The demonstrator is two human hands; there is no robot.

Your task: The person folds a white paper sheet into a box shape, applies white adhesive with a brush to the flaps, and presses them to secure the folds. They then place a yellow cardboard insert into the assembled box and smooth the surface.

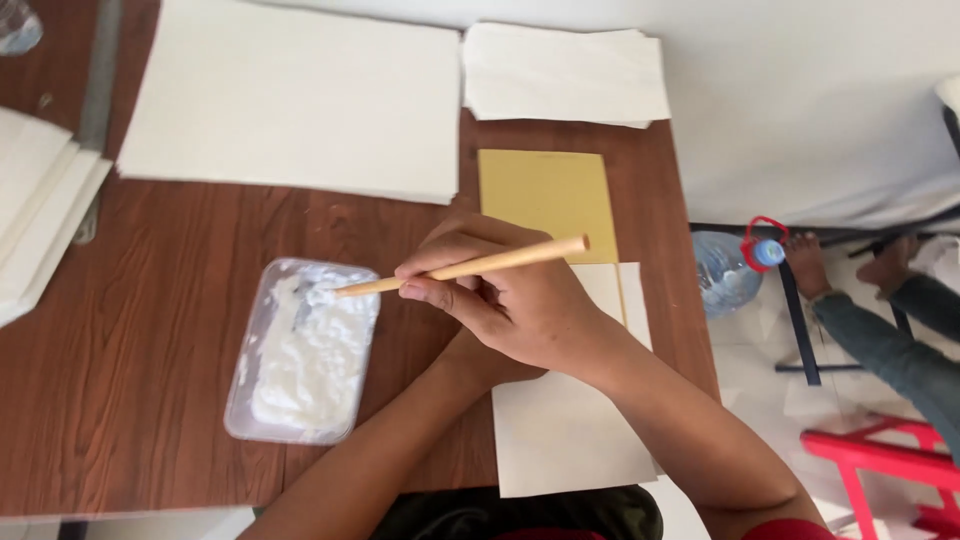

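Note:
My right hand grips a wooden brush handle that points left. Its tip dips into white paste in a clear plastic tray on the brown wooden table. My left hand lies tucked beneath the right hand, so only its wrist shows and its fingers are hidden. Both hands hover over a white sheet at the table's front edge. A yellow card lies just beyond that sheet, partly under it.
A large stack of white sheets lies at the back, with a smaller stack to its right and another at the left edge. On the floor to the right are a water bottle, a red stool and another person's legs.

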